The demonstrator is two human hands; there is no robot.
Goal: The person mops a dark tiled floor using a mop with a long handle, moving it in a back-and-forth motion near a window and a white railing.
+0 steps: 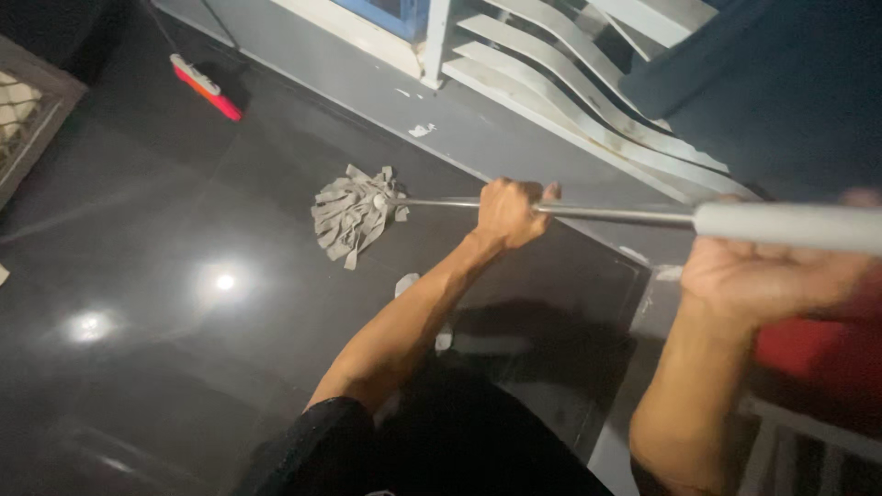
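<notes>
A mop with a grey strip head [351, 216] lies spread on the dark glossy floor [184, 321]. Its metal pole [625, 214] runs to the right and ends in a white grip [790, 227]. My left hand [508, 213] is closed around the metal pole about halfway along. Closer to me, my right hand [767, 276] grips the white end of the pole. Both arms reach out over the floor from the lower right.
A red and white broom head [206, 87] rests on the floor at the upper left. A grey wall base with white louvred slats [570, 92] runs along the top. A grated panel [23, 110] sits at the far left. A red object [818, 354] is by my right arm.
</notes>
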